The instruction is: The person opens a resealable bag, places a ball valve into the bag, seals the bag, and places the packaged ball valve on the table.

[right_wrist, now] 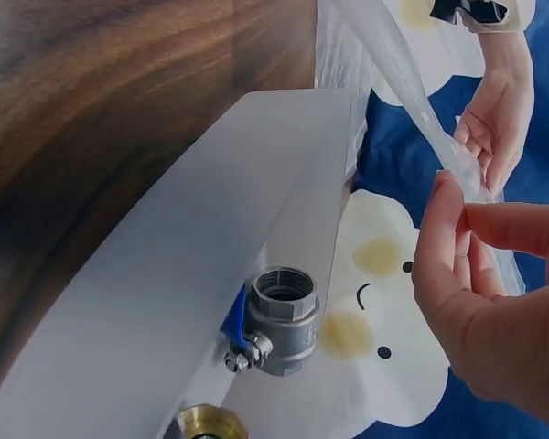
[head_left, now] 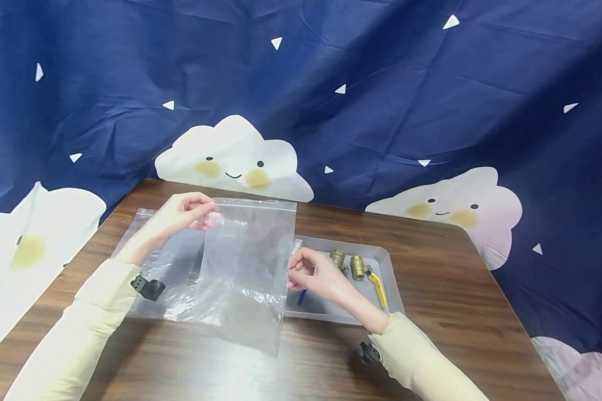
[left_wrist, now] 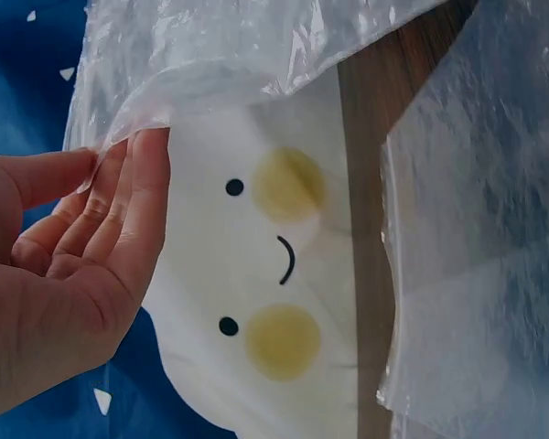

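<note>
A clear plastic zip bag (head_left: 251, 250) hangs upright between my two hands. Thumb and fingers of my left hand (head_left: 183, 214) pinch its top left corner, by the zip strip. Lower down, my right hand (head_left: 318, 273) pinches the bag's right edge between thumb and fingertips, over the left part of a grey tray (head_left: 338, 305). The left wrist view shows the film (left_wrist: 210, 46) above the left hand's fingertips. Behind and left of the held bag, a second clear bag (head_left: 147, 306) lies flat on the table, partly covered by it.
In the tray lie brass valves (head_left: 357, 267), one with a yellow handle (head_left: 378, 288), and a steel ball valve (right_wrist: 284, 320) with a blue handle. The wooden table (head_left: 456, 312) ends at a blue curtain (head_left: 381, 111) with cloud prints.
</note>
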Tool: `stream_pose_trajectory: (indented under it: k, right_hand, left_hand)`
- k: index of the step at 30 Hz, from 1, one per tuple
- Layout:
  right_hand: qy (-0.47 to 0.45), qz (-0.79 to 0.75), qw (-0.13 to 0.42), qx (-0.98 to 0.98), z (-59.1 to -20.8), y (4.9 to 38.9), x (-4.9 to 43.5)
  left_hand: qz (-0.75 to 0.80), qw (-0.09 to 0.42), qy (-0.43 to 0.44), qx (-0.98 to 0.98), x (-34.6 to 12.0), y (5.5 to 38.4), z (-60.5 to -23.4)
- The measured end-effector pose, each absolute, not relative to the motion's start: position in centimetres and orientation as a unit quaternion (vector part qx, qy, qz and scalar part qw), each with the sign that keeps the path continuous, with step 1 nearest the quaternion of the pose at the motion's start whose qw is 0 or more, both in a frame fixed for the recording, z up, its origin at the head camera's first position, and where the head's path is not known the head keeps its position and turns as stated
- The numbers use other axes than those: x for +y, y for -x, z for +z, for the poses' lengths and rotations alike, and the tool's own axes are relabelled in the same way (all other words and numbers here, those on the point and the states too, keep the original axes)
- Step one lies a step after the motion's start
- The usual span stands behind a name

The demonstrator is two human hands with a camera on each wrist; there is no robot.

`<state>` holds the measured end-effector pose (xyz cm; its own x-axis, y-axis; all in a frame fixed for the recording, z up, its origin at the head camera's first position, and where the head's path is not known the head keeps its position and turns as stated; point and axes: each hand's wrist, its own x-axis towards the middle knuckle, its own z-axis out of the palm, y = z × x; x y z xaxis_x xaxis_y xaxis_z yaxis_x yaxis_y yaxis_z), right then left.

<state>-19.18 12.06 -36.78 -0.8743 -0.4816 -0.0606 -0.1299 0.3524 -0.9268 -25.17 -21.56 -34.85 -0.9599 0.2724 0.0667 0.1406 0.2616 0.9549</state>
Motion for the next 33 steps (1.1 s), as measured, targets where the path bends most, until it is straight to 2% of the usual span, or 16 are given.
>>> stream_pose_trajectory:
  k: [24, 33]
  right_hand:
    - [0.179, -0.513, 0.152, 0.826, -38.6, 14.9, 19.3]
    - [0.177, -0.497, 0.121, 0.841, -39.4, 14.3, 20.9]
  left_hand:
    - [0.594, 0.056, -0.228, 0.769, -15.5, 22.7, -36.1]
    - [0.597, 0.012, -0.245, 0.764, -13.3, 21.2, -37.0]
